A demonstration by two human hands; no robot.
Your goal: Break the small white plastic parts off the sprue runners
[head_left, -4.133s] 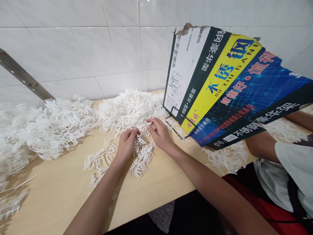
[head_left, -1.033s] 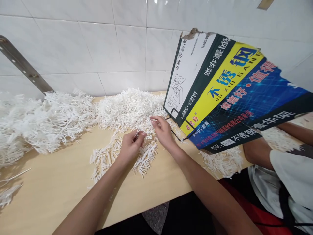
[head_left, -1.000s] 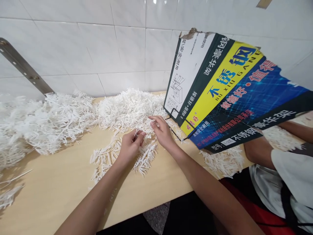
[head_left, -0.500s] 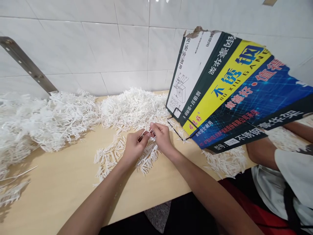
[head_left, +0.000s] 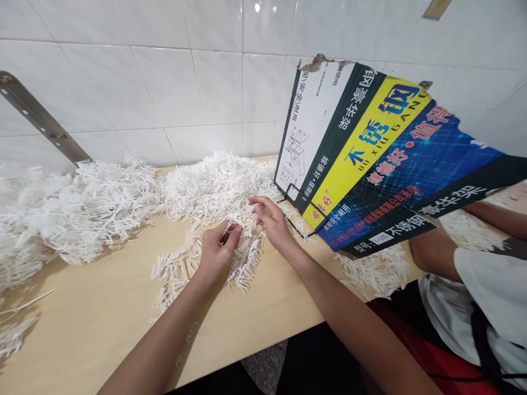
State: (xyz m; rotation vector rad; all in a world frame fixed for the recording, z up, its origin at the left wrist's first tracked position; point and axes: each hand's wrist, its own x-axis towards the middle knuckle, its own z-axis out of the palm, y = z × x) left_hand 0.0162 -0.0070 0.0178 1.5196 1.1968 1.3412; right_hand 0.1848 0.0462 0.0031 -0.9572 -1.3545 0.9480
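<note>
My left hand (head_left: 220, 244) is closed, with thumb and fingers pinched on a small white branched piece (head_left: 231, 226). Just to its right, my right hand (head_left: 269, 219) has its fingers apart and holds nothing that I can see. Under and beside both hands lie loose white branched pieces (head_left: 247, 260) on the light wooden table (head_left: 102, 312). Behind the hands rises a heap of similar white pieces (head_left: 222, 181).
A larger white pile (head_left: 102, 203) spreads along the left. To the right leans a printed cardboard sheet (head_left: 370, 159) with a black cord. Beyond it a person's arm (head_left: 434, 249) and more white pieces (head_left: 376, 269) show. A metal bracket (head_left: 45, 120) stands at the wall.
My hands have come apart, and the fingers of my right hand have spread. My left hand has shifted slightly left and stays closed. The whole view has shifted a little.
</note>
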